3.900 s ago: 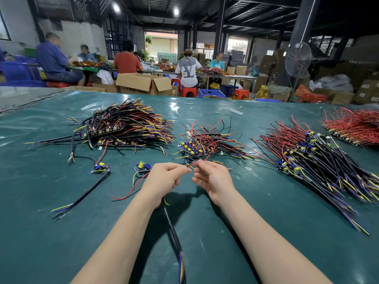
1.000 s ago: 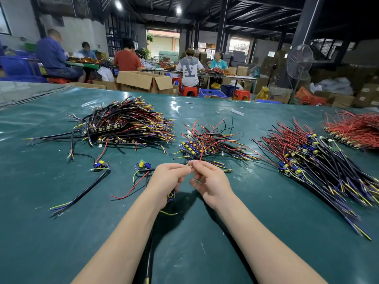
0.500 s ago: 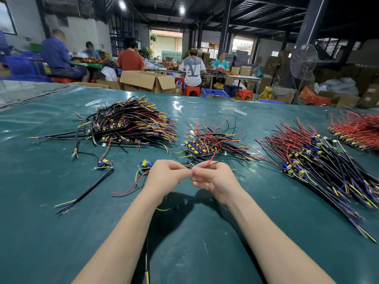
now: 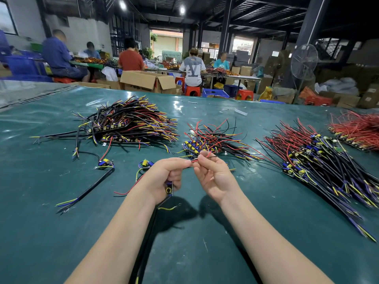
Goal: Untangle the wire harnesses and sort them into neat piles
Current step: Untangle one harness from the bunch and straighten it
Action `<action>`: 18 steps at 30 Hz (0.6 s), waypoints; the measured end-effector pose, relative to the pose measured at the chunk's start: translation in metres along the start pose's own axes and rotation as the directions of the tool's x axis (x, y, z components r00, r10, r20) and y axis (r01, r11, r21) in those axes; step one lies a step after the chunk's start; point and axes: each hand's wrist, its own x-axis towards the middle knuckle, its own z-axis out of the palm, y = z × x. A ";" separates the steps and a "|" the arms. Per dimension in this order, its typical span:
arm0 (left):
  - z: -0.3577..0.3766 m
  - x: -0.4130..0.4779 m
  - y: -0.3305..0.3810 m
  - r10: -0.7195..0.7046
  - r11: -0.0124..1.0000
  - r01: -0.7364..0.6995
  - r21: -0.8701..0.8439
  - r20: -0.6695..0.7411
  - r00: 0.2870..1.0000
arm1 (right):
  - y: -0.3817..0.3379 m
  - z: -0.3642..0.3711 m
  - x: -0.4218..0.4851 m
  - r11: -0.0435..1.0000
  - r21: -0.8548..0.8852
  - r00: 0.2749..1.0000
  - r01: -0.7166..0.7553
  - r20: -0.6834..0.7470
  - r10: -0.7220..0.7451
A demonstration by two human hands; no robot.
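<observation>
Wire harness (image 4: 169,189), a black cable with thin red and black leads, hangs over the bench (image 4: 61,232) under the left hand (image 4: 164,177), trailing back toward the person, its leads pinched by both hands' curled fingers, the right hand (image 4: 213,177) nearer the small pile (image 4: 213,140) just beyond.

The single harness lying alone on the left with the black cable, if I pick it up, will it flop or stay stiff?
Probably fairly stiff: the lone harness has a black cable lying nearly straight on the table, so it should sag gently, not collapse. Its thin end wires likely flop. Its component end looks heavier and may swing.
</observation>
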 end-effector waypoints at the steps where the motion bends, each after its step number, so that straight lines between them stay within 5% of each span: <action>1: -0.001 0.000 0.000 -0.016 1.000 0.016 -0.005 0.005 1.000 | -0.001 0.000 0.000 1.000 0.016 1.000 0.007 -0.009 -0.007; 12: -0.007 0.004 -0.004 0.036 0.961 0.009 0.276 -0.156 0.987 | -0.007 -0.011 0.003 0.991 0.001 0.960 0.137 -0.248 -0.133; 18: -0.008 0.007 -0.008 0.097 0.911 0.012 0.411 -0.241 0.966 | -0.006 -0.019 0.008 0.801 -0.512 0.876 0.308 -0.175 -0.449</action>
